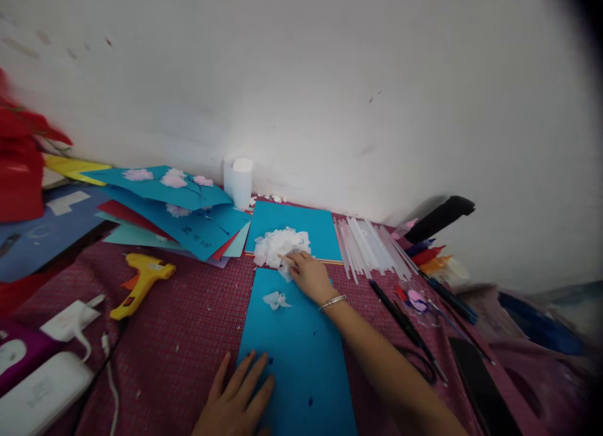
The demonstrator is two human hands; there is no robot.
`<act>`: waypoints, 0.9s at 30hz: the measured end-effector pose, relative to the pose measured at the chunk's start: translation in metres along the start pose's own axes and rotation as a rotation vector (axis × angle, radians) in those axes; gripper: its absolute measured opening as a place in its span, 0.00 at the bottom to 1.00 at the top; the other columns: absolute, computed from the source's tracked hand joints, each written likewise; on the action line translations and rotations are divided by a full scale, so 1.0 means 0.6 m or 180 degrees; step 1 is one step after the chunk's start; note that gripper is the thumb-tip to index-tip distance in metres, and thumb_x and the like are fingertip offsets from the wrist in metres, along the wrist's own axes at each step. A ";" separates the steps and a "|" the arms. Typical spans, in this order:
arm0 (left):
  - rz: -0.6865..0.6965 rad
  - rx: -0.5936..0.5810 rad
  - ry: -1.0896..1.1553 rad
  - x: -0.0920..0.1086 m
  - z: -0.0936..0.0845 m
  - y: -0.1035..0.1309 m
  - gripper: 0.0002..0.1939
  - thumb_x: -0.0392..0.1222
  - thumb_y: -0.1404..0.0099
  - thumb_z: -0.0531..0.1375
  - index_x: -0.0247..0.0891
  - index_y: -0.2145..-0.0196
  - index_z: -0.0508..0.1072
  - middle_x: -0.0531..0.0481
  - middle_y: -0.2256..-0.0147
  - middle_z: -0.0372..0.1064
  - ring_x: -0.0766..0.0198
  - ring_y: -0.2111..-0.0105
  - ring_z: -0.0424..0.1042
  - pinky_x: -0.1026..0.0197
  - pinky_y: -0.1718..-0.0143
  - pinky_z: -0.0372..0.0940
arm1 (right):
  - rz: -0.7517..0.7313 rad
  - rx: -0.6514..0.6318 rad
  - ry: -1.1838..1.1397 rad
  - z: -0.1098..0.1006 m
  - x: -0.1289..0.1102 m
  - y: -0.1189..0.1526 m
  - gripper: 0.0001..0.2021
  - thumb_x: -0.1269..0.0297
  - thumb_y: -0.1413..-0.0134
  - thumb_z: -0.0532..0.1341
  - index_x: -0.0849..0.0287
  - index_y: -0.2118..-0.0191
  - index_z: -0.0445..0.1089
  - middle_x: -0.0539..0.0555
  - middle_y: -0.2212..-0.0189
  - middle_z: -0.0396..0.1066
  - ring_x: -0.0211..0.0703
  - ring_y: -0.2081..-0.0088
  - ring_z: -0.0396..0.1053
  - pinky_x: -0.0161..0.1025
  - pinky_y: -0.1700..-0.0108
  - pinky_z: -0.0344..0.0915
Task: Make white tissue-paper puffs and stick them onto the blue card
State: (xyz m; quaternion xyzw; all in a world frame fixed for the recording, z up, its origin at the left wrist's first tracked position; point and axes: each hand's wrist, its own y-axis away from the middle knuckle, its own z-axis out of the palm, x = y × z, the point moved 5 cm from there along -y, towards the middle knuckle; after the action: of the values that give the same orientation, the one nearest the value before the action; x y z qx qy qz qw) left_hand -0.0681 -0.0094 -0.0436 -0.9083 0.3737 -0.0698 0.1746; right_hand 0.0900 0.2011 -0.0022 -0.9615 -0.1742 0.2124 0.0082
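My left hand (238,398) lies with its fingers spread on the lower left edge of a blue sheet (301,348). A twisted piece of white tissue (276,300) rests near the top of that sheet, along with a few dark spots lower down. Further back, a heap of white tissue pieces (282,242) sits on a second blue sheet (294,217). My right hand (308,274), with a bracelet at the wrist, reaches to the front right edge of the heap. Its fingertips touch the tissue; what they hold, if anything, is too small to make out.
A yellow glue gun (141,284) lies on the left of the red checked cloth (188,323). Blue cards with pink blossoms (174,178) are stacked behind it. Clear glue sticks (372,247) and pens lie at the right; a white roll (242,183) stands by the wall.
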 end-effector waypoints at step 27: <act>-0.1782 -0.0101 0.3634 -0.096 -0.117 -0.201 0.10 0.37 0.47 0.57 0.37 0.65 0.70 0.49 0.66 0.67 0.62 0.63 0.68 0.58 0.59 0.64 | 0.1035 -0.1727 -0.5103 -0.006 -0.093 0.162 0.11 0.64 0.58 0.67 0.60 0.70 0.64 0.38 0.87 0.51 0.25 0.87 0.40 0.30 0.84 0.35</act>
State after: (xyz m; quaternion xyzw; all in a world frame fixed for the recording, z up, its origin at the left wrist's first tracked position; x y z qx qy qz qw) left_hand -0.0483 0.0919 0.0663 -0.7937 0.1573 -0.5805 -0.0905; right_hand 0.0763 0.0912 0.0149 -0.5029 -0.0323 0.7767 -0.3778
